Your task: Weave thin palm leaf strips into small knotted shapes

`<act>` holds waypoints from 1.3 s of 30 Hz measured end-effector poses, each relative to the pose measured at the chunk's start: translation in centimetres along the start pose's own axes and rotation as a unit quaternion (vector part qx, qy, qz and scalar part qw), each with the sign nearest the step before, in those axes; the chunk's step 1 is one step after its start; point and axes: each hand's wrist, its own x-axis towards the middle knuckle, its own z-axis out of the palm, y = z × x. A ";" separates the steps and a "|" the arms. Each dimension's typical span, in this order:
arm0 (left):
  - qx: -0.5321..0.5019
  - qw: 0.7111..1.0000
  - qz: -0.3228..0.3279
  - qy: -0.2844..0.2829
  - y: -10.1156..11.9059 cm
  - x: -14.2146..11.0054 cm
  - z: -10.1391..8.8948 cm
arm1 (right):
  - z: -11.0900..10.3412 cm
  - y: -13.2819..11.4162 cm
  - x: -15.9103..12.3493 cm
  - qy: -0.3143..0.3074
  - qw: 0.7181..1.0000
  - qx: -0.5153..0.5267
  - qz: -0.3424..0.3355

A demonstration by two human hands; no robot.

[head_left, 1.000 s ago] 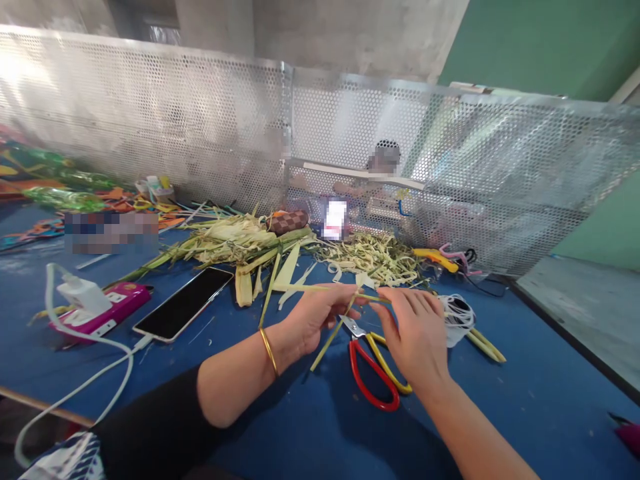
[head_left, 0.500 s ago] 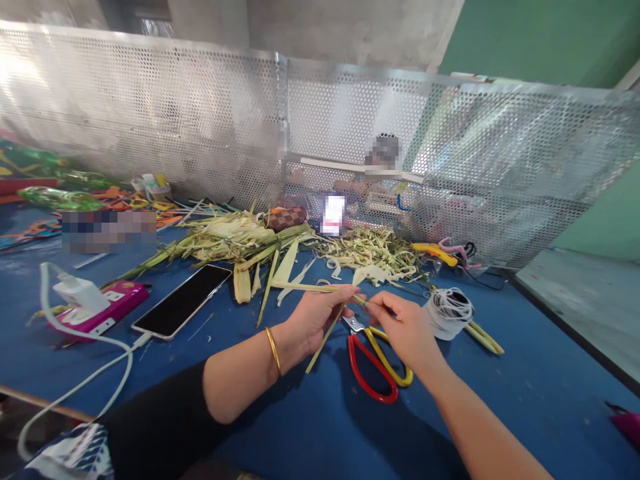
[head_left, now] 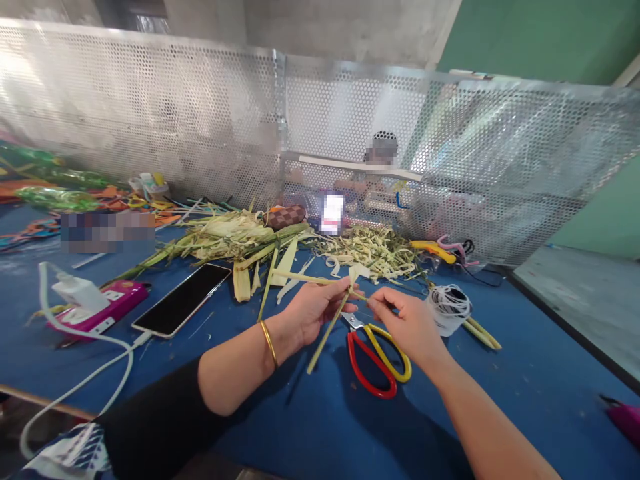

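Observation:
Pale green plant strips (head_left: 326,338), like dried husk or leaf, cross one another between my hands above the blue table. My left hand (head_left: 316,308), with a gold bangle at the wrist, is closed on the strips where they cross. Between thumb and fingertips, my right hand (head_left: 407,323) pinches the short end pointing right. One strip runs out to the left and another hangs down toward me. Just below the hands lie scissors (head_left: 373,363) with one red and one yellow handle, their blades partly hidden. A roll of white cord (head_left: 450,308) stands beside my right hand.
Behind the hands lie a heap of husk leaves (head_left: 225,237) and a pile of shredded strips (head_left: 373,252). A charging phone (head_left: 183,300) and a magenta power strip (head_left: 123,303) are at left, with a loose white cable. A perforated metal screen (head_left: 350,113) closes off the back.
My left hand has turned slightly and its fingers have loosened, showing more of the crossing strips. My right hand has shifted a little along the short end. The view has moved slightly.

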 end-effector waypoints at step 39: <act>-0.008 0.992 -0.078 -0.101 0.3 -0.6 0.2 | 1.1 0.2 0.3 -0.034 0.995 0.065 -0.071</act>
